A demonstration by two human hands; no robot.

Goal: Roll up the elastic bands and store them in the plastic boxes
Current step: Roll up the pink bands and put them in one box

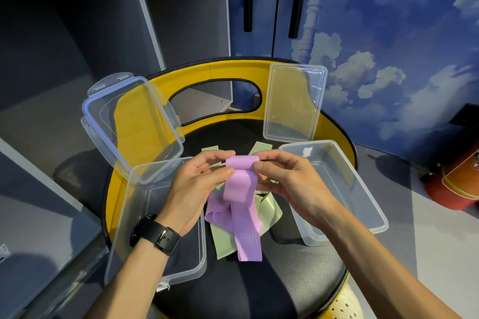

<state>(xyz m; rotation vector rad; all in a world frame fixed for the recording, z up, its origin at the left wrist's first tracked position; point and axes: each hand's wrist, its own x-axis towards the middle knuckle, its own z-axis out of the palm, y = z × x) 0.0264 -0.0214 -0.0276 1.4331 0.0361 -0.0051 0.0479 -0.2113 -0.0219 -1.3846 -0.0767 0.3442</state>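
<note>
A purple elastic band (241,189) hangs between both hands, its top end curled over into the start of a roll. My left hand (197,184) pinches the roll's left edge. My right hand (287,179) pinches its right edge. The band's loose tail drops onto the black chair seat (298,267). A pale green band (269,208) lies crumpled under it. An open clear plastic box (124,241) sits left of my hands, another clear box (363,189) to the right. Both look empty apart from a small white scrap in the right one.
Two clear lids lean against the yellow chair back (233,70): a clip lid (132,124) on the left, a plain lid (293,103) on the right. Grey shelving stands to the left. A red fire extinguisher (456,184) lies on the floor at right.
</note>
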